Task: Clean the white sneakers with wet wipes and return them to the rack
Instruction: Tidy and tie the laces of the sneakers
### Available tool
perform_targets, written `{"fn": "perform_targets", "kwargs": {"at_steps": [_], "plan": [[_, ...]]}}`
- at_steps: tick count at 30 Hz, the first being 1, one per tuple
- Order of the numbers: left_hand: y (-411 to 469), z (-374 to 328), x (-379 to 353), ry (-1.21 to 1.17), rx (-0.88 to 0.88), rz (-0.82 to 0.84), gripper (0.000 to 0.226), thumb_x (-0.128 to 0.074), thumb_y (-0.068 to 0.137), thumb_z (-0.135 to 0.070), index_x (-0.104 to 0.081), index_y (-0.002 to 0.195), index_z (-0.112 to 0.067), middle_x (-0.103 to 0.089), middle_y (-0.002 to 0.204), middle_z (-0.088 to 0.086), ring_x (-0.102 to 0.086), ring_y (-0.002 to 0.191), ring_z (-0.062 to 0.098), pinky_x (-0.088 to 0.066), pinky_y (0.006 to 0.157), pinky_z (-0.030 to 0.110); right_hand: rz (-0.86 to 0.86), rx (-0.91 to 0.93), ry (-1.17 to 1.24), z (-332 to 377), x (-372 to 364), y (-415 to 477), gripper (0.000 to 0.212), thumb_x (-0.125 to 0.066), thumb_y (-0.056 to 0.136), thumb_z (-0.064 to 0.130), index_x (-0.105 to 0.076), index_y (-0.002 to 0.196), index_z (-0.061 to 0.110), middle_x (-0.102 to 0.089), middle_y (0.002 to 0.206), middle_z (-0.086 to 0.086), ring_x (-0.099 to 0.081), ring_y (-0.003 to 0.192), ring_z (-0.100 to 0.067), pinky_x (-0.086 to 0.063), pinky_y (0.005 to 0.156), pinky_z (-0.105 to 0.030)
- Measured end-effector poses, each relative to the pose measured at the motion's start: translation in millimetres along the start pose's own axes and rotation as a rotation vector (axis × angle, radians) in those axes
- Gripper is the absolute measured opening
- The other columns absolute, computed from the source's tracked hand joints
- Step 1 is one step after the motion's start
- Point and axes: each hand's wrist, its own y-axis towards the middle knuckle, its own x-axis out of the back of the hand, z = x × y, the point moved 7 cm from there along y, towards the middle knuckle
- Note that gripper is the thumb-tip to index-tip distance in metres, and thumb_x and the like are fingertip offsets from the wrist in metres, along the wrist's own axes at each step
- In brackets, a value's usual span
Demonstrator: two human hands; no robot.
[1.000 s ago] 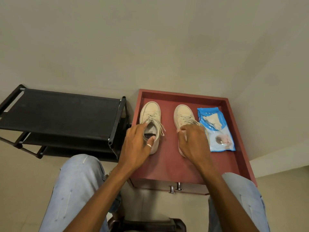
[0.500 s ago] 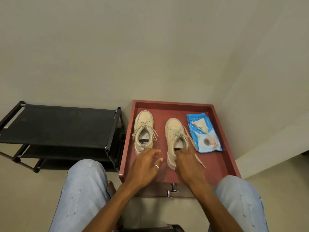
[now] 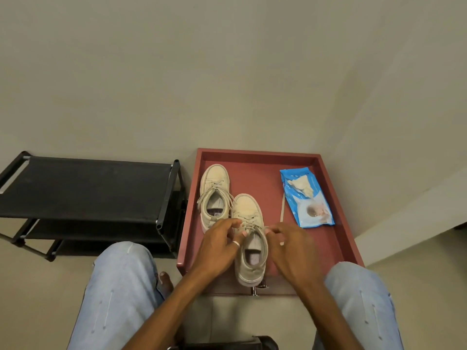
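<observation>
Laces (image 3: 249,226) of near sneaker (image 3: 251,263) vanish under hands (image 3: 219,246).

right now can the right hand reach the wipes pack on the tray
Probably yes. The right hand is beside the near sneaker, and the wipes pack lies beyond it on the tray with only a loose lace between. Its fingers look to be pinching that lace, so release first.

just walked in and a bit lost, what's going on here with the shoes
A seated person pinches the laces of the nearer white sneaker with the left hand and right hand, apparently undoing them. It sits at the front of the red tray; the other sneaker lies beside it, farther back. The wet wipes pack lies unheld on the tray's right side. The black rack stands to the left.
</observation>
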Motion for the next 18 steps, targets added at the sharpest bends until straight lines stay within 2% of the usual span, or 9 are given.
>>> {"fn": "perform_targets", "kwargs": {"at_steps": [2,4,7,10,13,15,18], "plan": [[7,1,1,-0.008,0.019,-0.011,0.036,-0.064,0.095,-0.038,-0.063,0.127,-0.023,-0.062,0.117,-0.013,-0.060,0.103,-0.001,-0.055,0.092,0.029,0.049,-0.090,0.030,-20,-2,10,0.008,-0.060,0.089,0.032,-0.066,0.085,0.029,-0.068,0.087,0.012,-0.064,0.084,-0.009,-0.051,0.072,-0.033],[14,-2,2,0.004,0.000,-0.019,0.032,-0.066,0.093,-0.038,-0.067,0.121,-0.023,-0.063,0.112,-0.014,-0.061,0.098,0.000,-0.055,0.089,0.027,0.140,-0.134,0.056,-31,-11,18,0.007,-0.059,0.089,0.025,-0.066,0.090,0.027,-0.068,0.092,0.009,-0.064,0.089,-0.013,-0.051,0.076,-0.033],[22,-11,-3,0.050,-0.035,0.002,0.013,-0.071,0.090,-0.031,-0.072,0.100,-0.023,-0.062,0.101,-0.012,-0.060,0.087,0.001,-0.053,0.080,0.023,0.231,-0.122,0.060,-29,-21,28,0.031,-0.055,0.088,0.007,-0.066,0.115,0.015,-0.066,0.116,-0.002,-0.060,0.105,-0.020,-0.046,0.091,-0.030],[25,-16,-7,0.037,-0.015,0.014,0.004,-0.069,0.091,-0.022,-0.069,0.088,-0.020,-0.063,0.093,-0.010,-0.060,0.081,0.002,-0.051,0.074,0.023,0.303,-0.018,0.059,-15,-26,36,0.040,-0.054,0.087,-0.001,-0.064,0.123,0.012,-0.064,0.125,-0.005,-0.057,0.114,-0.024,-0.041,0.094,-0.028],[23,-12,-8,-0.263,0.155,0.068,0.004,-0.060,0.098,-0.017,-0.064,0.097,-0.017,-0.072,0.090,-0.005,-0.061,0.068,0.003,-0.049,0.064,0.022,0.351,0.003,0.045,-12,-32,38,0.044,-0.055,0.088,0.003,-0.059,0.130,0.016,-0.064,0.127,-0.004,-0.058,0.115,-0.026,-0.045,0.097,-0.034],[18,-11,-10,-0.489,0.251,0.111,0.006,-0.052,0.102,-0.011,-0.059,0.103,-0.013,-0.073,0.087,-0.003,-0.054,0.059,0.005,-0.044,0.055,0.018,0.374,-0.048,-0.008,-19,-37,39,0.042,-0.053,0.089,0.012,-0.055,0.129,0.023,-0.067,0.119,-0.003,-0.061,0.109,-0.027,-0.049,0.092,-0.041],[16,-13,-3,-0.634,0.298,0.119,0.010,-0.055,0.100,-0.006,-0.058,0.109,-0.010,-0.069,0.082,0.003,-0.054,0.061,0.010,-0.045,0.054,0.022,0.382,-0.094,-0.090,-27,-40,41,0.028,-0.048,0.087,0.030,-0.060,0.113,0.032,-0.070,0.102,0.002,-0.063,0.095,-0.024,-0.051,0.080,-0.040]]}}
